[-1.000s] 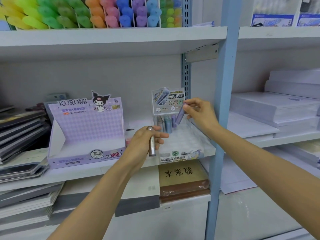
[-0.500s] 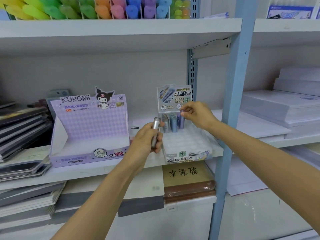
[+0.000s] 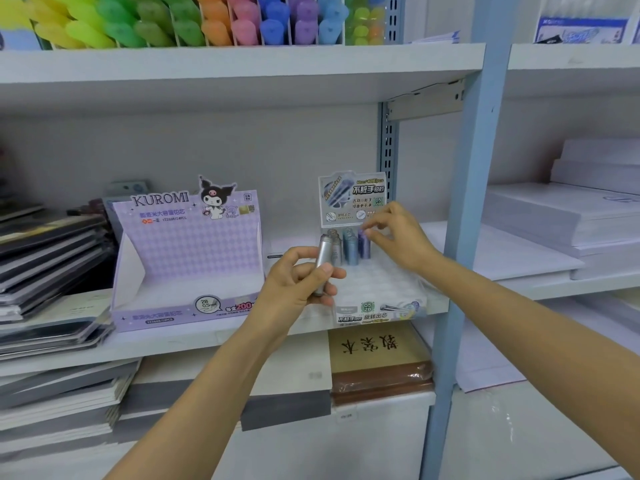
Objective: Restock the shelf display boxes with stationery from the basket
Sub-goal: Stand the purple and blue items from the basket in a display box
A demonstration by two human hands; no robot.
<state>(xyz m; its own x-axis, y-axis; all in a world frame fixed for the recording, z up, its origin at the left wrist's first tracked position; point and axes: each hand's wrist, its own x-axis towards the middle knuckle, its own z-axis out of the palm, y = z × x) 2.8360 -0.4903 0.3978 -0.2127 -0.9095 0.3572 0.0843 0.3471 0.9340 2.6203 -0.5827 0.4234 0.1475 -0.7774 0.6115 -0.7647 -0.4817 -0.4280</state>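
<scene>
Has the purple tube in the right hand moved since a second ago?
Yes. The purple tube went from tilted in the air down into the back row of the tray, upright; right hand at its top.

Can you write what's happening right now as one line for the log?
left hand: holds silver tube | right hand: fingertips on purple tube in white display box | purple box: looks empty
</scene>
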